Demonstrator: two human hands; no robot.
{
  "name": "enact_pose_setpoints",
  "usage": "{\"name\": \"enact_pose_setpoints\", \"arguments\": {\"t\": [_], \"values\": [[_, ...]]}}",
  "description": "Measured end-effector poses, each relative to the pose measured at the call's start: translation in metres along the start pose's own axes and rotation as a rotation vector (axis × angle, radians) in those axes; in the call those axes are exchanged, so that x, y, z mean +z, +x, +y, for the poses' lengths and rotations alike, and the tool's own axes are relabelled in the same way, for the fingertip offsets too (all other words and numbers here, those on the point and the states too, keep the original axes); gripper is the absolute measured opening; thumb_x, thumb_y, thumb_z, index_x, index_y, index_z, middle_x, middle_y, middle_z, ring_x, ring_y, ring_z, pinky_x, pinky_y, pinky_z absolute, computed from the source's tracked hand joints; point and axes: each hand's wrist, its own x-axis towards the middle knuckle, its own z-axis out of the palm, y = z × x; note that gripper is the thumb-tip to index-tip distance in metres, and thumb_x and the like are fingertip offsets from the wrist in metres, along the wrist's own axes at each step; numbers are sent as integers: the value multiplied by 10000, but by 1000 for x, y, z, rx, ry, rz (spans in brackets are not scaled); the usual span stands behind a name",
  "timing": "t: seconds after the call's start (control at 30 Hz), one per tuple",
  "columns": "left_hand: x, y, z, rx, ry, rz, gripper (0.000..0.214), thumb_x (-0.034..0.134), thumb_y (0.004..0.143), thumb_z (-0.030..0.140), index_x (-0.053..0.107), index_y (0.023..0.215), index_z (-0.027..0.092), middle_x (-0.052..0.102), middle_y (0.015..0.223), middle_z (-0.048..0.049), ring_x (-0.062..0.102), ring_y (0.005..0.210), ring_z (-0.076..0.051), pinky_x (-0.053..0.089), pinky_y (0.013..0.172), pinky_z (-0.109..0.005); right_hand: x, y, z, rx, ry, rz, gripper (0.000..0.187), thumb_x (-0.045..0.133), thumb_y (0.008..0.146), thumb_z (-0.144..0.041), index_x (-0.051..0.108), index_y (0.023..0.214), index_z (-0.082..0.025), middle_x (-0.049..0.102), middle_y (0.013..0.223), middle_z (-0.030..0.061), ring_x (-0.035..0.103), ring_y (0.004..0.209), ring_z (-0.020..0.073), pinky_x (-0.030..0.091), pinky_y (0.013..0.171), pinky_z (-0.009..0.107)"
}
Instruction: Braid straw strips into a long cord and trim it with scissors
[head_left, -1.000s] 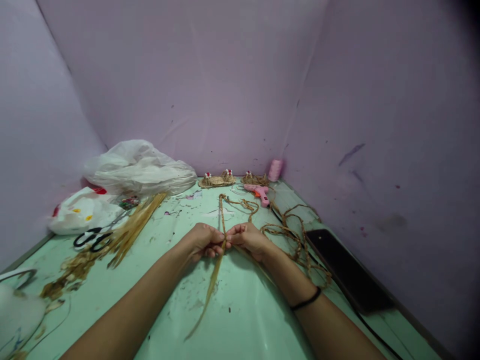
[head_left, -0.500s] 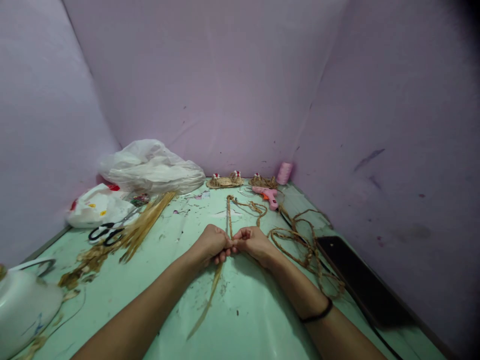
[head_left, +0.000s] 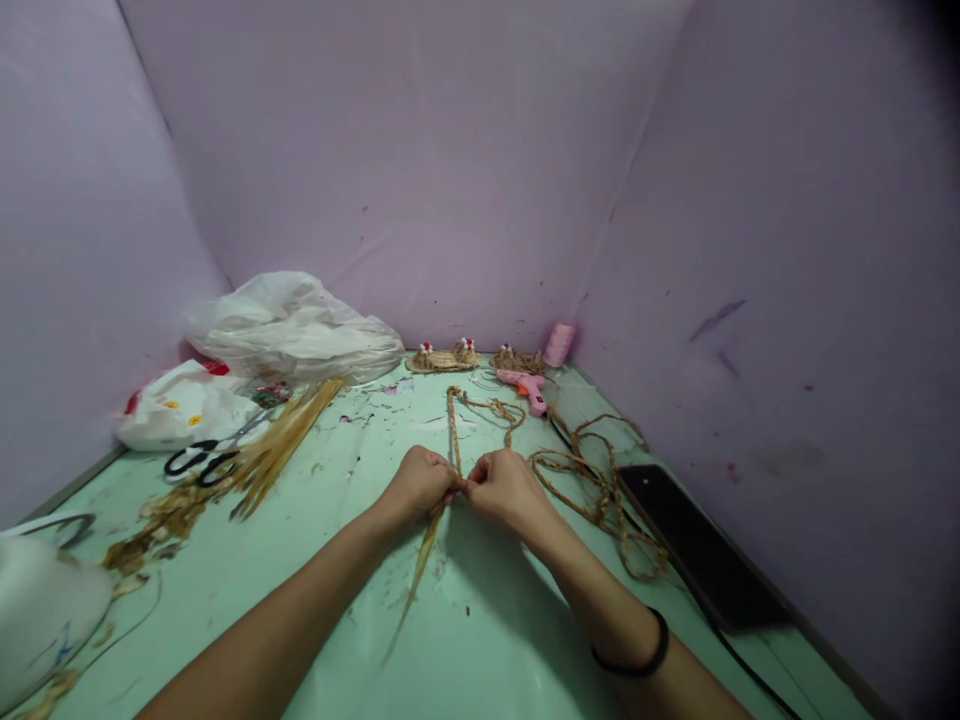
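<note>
Both hands meet at the middle of the table around a brown plant-fibre cord (head_left: pixel 454 430). My left hand (head_left: pixel 421 484) is closed on the cord's near end, and a loose pale fibre strip (head_left: pixel 420 570) trails from under it toward me. Pinched fingers of my right hand (head_left: pixel 501 486) touch the cord right beside the left fingertips; the exact grip point is hidden. Beyond the hands the cord runs away from me, bends and loops to the right. More twisted cord (head_left: pixel 592 490) lies in loose coils right of my right hand.
Left lie dried fibre strips (head_left: pixel 296 440), black-handled scissors (head_left: pixel 202 462), a white plastic bag (head_left: pixel 292 325) and a white container (head_left: pixel 45 620). At the back are woven pieces (head_left: pixel 442 360), a pink glue gun (head_left: pixel 525 388) and a pink thread spool (head_left: pixel 559 344). A dark phone-like slab (head_left: pixel 697 545) lies right.
My right hand has rolled over slightly, its back turning upward, with the fingertips still at the cord. The left hand keeps its hold. The whole view has shifted a little.
</note>
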Motion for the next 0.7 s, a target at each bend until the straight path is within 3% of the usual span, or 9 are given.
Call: {"name": "enact_pose_setpoints", "arguments": {"t": [0.17, 0.33, 0.47, 0.57, 0.7], "values": [[-3, -7, 7, -103, -55, 26, 178, 432, 520, 104, 429, 345, 141, 321, 236, 33, 242, 229, -48, 133, 288, -189, 14, -13, -10, -192, -143, 73, 200, 504, 680, -205, 688, 704, -131, 675, 700, 151, 581, 598, 201, 282, 499, 266], [-12, -2, 1, -62, -122, -48, 66, 450, 470, 90, 485, 423, 121, 395, 306, 35, 271, 251, -33, 142, 294, -167, 25, -23, -17, -241, -219, 72, 226, 480, 700, -165, 685, 791, -136, 682, 769, 156, 606, 650, 236, 288, 531, 289], [-19, 3, -4, -51, -111, -111, 43, 511, 493, 144, 486, 461, 128, 399, 332, 44, 237, 254, -27, 112, 285, -179, 19, -26, -19, -238, -205, 49, 201, 500, 702, -218, 683, 755, -153, 683, 747, 139, 596, 630, 221, 275, 518, 286], [-24, 4, -4, -57, -113, -148, 100, 540, 519, 185, 469, 467, 137, 378, 326, 58, 214, 250, -21, 101, 288, -182, 9, -17, -12, -198, -72, 77, 270, 470, 748, -335, 662, 656, -169, 665, 651, 109, 573, 590, 199, 277, 503, 279], [-28, 1, 0, -56, -169, -197, 107, 553, 519, 210, 481, 505, 132, 416, 373, 57, 244, 251, -14, 99, 294, -174, 4, 4, 3, -18, 415, 159, 258, 439, 769, -311, 599, 640, -155, 644, 670, 84, 555, 583, 147, 350, 525, 246]]}}
